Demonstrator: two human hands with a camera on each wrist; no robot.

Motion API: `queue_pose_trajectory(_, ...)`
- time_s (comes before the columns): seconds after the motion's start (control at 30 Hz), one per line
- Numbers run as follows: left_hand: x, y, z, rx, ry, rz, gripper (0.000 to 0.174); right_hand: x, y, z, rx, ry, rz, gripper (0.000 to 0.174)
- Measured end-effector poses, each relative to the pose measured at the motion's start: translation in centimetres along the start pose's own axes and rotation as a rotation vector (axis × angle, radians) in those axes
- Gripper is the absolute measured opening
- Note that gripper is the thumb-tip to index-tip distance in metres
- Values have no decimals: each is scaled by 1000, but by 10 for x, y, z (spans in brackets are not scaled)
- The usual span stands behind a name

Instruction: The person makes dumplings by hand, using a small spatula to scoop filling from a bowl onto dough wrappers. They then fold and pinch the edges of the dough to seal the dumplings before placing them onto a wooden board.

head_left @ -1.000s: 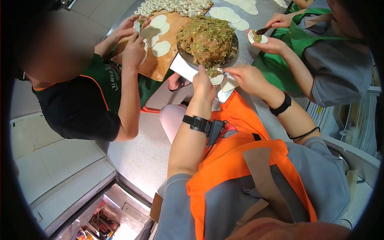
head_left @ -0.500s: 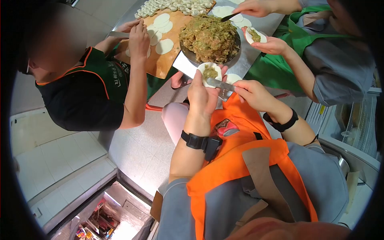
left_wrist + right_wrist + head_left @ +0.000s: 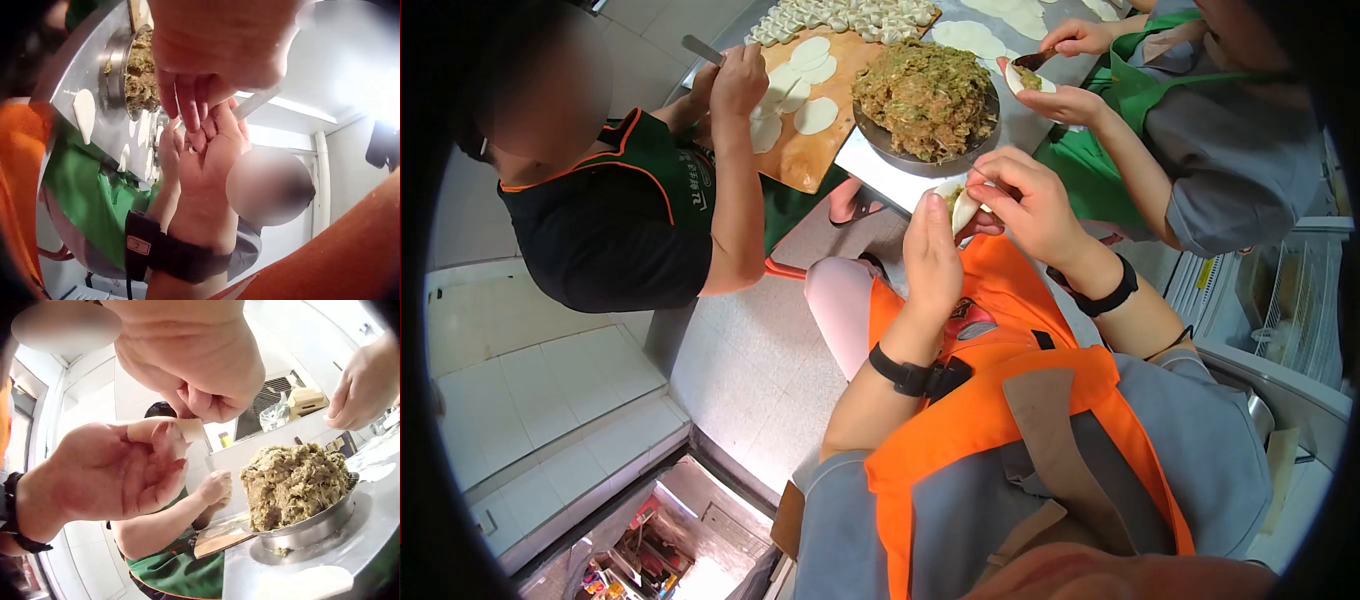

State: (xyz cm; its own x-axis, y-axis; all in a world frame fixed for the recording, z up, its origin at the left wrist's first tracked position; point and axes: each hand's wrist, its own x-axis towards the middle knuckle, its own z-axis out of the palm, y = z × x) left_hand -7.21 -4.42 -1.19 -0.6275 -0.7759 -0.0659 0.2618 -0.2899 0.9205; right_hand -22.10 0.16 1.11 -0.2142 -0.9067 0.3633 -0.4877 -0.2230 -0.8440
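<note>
My left hand (image 3: 937, 225) cups a folded dumpling wrapper (image 3: 961, 207) with green filling inside, just off the near edge of the metal table (image 3: 878, 170). My right hand (image 3: 998, 195) pinches the wrapper's upper edge, fingers curled over it. From the right wrist view the white wrapper (image 3: 192, 429) shows between my right hand (image 3: 200, 400) above and my left hand (image 3: 156, 456) below. The left wrist view has both hands meeting, left hand (image 3: 194, 94) over right hand (image 3: 209, 147); the wrapper is hidden there. A metal bowl heaped with filling (image 3: 925, 95) stands just beyond my hands.
A wooden board (image 3: 820, 160) carries round wrappers (image 3: 815, 115) and rows of finished dumplings (image 3: 840, 15). A person in black on the left holds a metal spatula (image 3: 700, 48) over the board. A person in a green apron at the right fills a wrapper (image 3: 1025, 80).
My left hand has drawn the filled wrapper back from the bowl toward me. The wrapper lay flat; now it is folded and my right hand pinches it. The spatula is out of sight.
</note>
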Motion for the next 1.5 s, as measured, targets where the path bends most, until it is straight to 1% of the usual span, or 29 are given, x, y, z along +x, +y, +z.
queue_pose_trajectory(0.1,-7,14,6,102,30,145,34,-4,0,3,61,-31,119,12)
queue_pose_trajectory(0.17,-12,9,8,213,57,240,26,-6,-5,4,304,-22,191,14)
queue_pose_trajectory(0.2,-15,7,8,269,71,288,26,-6,-7,4,396,-26,225,15)
queue_pose_trajectory(0.3,-22,13,7,196,111,98,35,-5,-11,-2,606,-53,323,14)
queue_pose_trajectory(0.33,-23,16,9,162,103,101,34,-6,-13,-8,634,-113,368,19)
queue_pose_trajectory(0.43,-26,26,15,94,81,136,31,-7,-17,-11,592,-164,473,13)
queue_pose_trajectory(0.5,-26,32,19,96,77,196,29,-9,-18,-4,527,-62,325,9)
queue_pose_trajectory(0.53,-24,32,17,224,90,304,28,-10,-19,0,495,-11,251,8)
queue_pose_trajectory(0.6,-18,30,14,482,112,520,28,-10,-30,0,363,11,170,7)
queue_pose_trajectory(0.63,-16,29,13,554,136,564,27,-9,-35,-3,297,22,129,8)
queue_pose_trajectory(0.67,-16,28,13,626,160,608,28,-8,-39,-7,161,-3,56,7)
queue_pose_trajectory(0.73,-16,31,11,662,94,588,28,-7,-46,-16,-114,-51,-90,6)
queue_pose_trajectory(0.8,-19,40,9,584,-85,457,29,-8,-43,-23,-145,-80,-138,5)
queue_pose_trajectory(0.83,-22,44,11,433,-114,308,29,-8,-44,-25,-162,-95,-161,5)
queue_pose_trajectory(0.9,-28,55,15,130,-166,10,31,-7,-53,-23,-33,-71,-86,8)
queue_pose_trajectory(0.93,-32,62,17,81,-215,-16,31,-6,-57,-21,32,-59,-48,9)
queue_pose_trajectory(1.0,-37,74,20,-17,-313,-68,34,-6,-57,-16,100,-103,-175,14)
queue_pose_trajectory(1.03,-35,70,20,176,-277,217,33,-7,-56,-14,133,-123,-240,17)
queue_pose_trajectory(1.07,-32,63,20,368,-234,502,32,-12,-47,-13,151,-180,-263,19)
queue_pose_trajectory(1.1,-29,56,20,558,-184,788,31,-14,-45,-12,109,-173,-284,18)
queue_pose_trajectory(1.17,-31,53,20,691,-144,917,29,-18,-47,-8,27,-162,-327,16)
queue_pose_trajectory(1.2,-38,54,21,631,-162,760,28,-17,-49,-5,29,-117,-347,14)
queue_pose_trajectory(1.27,-41,51,21,584,-162,640,29,-19,-46,-2,19,-101,-357,14)
queue_pose_trajectory(1.3,-38,46,21,598,-145,675,31,-20,-45,-1,15,-93,-361,14)
queue_pose_trajectory(1.37,-40,49,22,402,-135,450,34,-18,-45,-1,-14,-70,-349,17)
queue_pose_trajectory(1.4,-44,59,25,191,-139,192,36,-18,-46,-1,-28,-58,-344,18)
queue_pose_trajectory(1.43,-47,65,27,-19,-140,-66,37,-18,-49,-3,134,-60,-212,20)
queue_pose_trajectory(1.47,-45,61,27,-178,-122,-58,40,-17,-55,-5,294,-62,-80,23)
queue_pose_trajectory(1.5,-43,62,27,-114,-110,-40,40,-16,-60,-8,342,-77,-19,23)
